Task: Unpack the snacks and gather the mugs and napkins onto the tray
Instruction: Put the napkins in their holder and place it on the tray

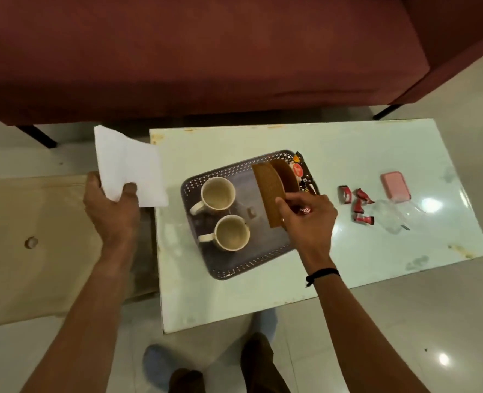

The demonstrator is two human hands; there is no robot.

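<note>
A soft white napkin (129, 165) is pinched in the left hand (111, 205), off the glossy pale counter (348, 154). A flat brown woven-textured piece (268, 191) is gripped by the right hand (308, 214) above the perforated grey tray (234, 268). Two cream ceramic mugs (217, 192) (232, 232) stand on the tray, between the hands. Several red wrapped sweets (358, 204) lie on the counter, right of the tray.

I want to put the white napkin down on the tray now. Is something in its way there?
Partly. Both mugs fill the tray's left side, and the right hand holds brown pieces over its right. The near end looks bare.
</note>
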